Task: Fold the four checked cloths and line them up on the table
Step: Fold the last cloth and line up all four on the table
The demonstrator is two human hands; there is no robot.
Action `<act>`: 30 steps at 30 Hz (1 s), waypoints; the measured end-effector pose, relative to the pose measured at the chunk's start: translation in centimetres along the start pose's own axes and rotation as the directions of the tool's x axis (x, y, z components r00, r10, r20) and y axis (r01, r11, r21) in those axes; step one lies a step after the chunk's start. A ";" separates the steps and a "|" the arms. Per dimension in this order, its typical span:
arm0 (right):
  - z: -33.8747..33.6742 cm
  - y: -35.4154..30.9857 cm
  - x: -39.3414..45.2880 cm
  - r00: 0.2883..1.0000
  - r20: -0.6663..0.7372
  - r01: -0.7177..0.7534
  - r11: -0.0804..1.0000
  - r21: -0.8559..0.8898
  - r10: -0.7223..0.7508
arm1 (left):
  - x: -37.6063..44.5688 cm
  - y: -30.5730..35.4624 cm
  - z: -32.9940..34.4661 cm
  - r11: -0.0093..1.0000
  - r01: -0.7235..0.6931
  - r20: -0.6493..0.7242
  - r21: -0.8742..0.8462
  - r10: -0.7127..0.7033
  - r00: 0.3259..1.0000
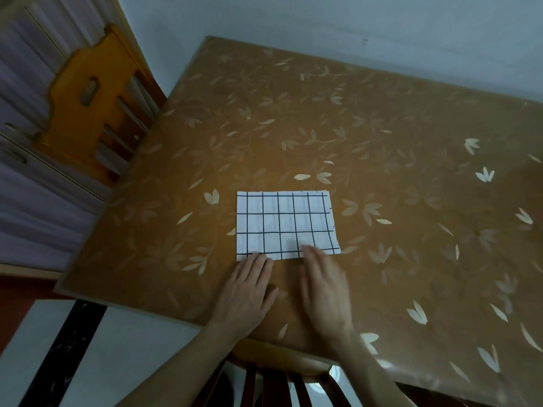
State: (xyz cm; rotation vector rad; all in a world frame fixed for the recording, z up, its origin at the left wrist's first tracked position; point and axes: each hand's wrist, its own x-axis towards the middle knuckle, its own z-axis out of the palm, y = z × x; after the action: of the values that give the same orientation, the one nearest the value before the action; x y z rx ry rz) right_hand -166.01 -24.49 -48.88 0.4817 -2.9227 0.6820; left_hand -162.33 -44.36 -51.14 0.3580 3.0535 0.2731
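A white cloth with a black grid check (285,224) lay flat (a neat rectangle) on the brown leaf-patterned table (382,118). The left hand (248,292) and right hand (323,286) rested flat, fingers straight, fingertips touching its near edge, holding nothing.

We see a checked cloth (286,224) of thin white woven fabric, matt, with a black printed grid; it lies smooth and flat, its edges cut rather than hemmed, as far as we can tell. Under the cloth, the desk (382,127) wears a glossy brown plastic-looking cover with a pale leaf pattern, catching soft sheen to the right of the cloth. Left of the desk stands a chair (88,92) of varnished orange wood, slightly shiny. Behind the desk we find a matt painted wall (323,19).
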 end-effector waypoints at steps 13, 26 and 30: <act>1.5 0.2 -0.7 0.925 0.360 0.184 0.973 -0.140 -0.123 | -0.1 0.1 0.5 0.998 0.031 -0.062 -0.053 -0.035 0.997; -0.1 3.4 -2.0 0.955 0.129 -0.229 0.942 -0.245 0.266 | -0.1 0.1 0.4 0.998 0.043 -0.005 -0.041 -0.043 0.999; 0.1 2.2 -1.7 0.938 0.094 -0.307 0.926 -0.220 0.333 | -0.1 0.0 0.2 0.998 0.044 0.022 -0.045 -0.043 0.999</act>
State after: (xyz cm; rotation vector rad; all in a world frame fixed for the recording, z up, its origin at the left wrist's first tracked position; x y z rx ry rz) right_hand -165.07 -22.22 -50.17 0.0238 -3.1839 0.3852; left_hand -162.26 -44.37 -51.36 0.2900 3.0248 0.3345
